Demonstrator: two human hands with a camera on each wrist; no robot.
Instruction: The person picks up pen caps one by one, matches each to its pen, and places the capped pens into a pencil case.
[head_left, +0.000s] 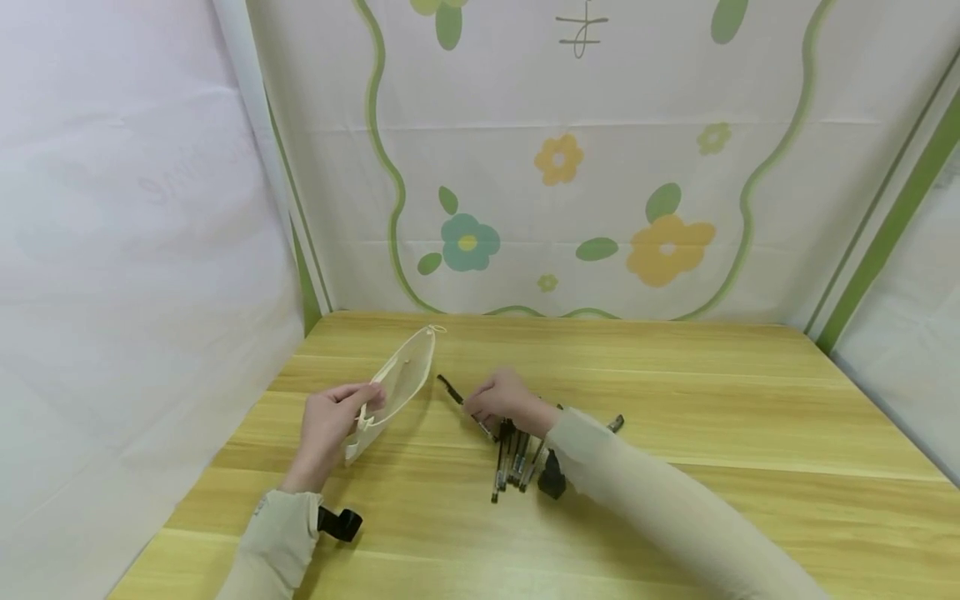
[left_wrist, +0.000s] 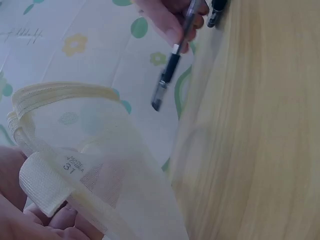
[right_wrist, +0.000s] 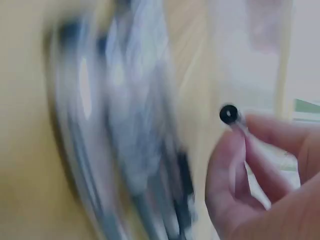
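Observation:
In the head view my left hand (head_left: 324,429) grips the rim of a cream, see-through mesh zip pouch (head_left: 411,373), tilted above the table with its mouth spread apart. The left wrist view shows the pouch (left_wrist: 140,170) with a fabric tab and a printed label. To the right of it, my right hand (head_left: 507,398) pinches a clear-barrelled pen (head_left: 452,390) whose black-grip end points toward the pouch. The right wrist view shows the dark round end of this pen (right_wrist: 229,114) beyond the fingertips. A gap separates pen and pouch.
Several similar pens (head_left: 517,462) lie in a loose bunch on the wooden table (head_left: 712,400), below my right hand; they are blurred in the right wrist view. Another pen end (head_left: 617,423) shows behind the right sleeve. A flower-patterned cloth (head_left: 555,217) hangs behind the table.

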